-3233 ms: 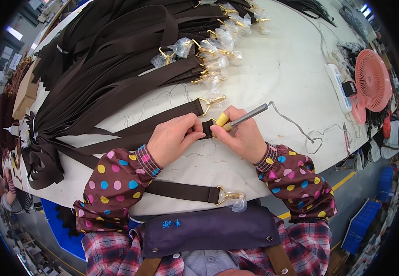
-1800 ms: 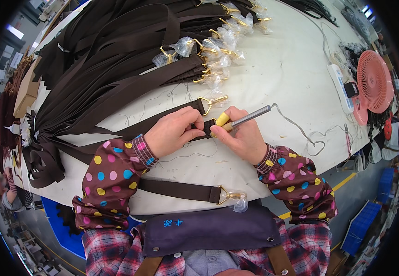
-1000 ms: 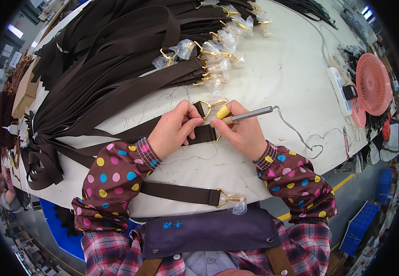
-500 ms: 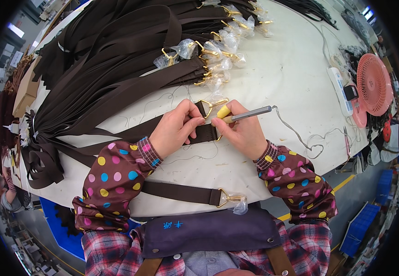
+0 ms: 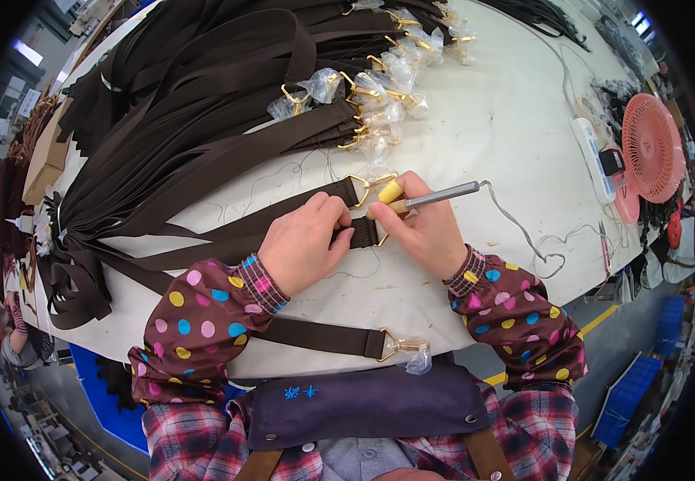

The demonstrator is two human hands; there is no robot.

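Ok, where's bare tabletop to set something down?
The widest bare patch of white tabletop lies between the bagged hooks and the power strip. A smaller one, lightly littered, sits between the right hand and the lower strap. Upper left is crowded with the dark strap pile.

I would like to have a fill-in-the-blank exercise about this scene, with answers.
The hand holding the pen-shaped tool is the ____ one.
The metal fitting on the dark strap lowest on the table is ____-coloured.
The sleeves have a polka-____ pattern.
In the picture, the power strip lies to the ____ of the pink fan.

Missing words: right; gold; dot; left.
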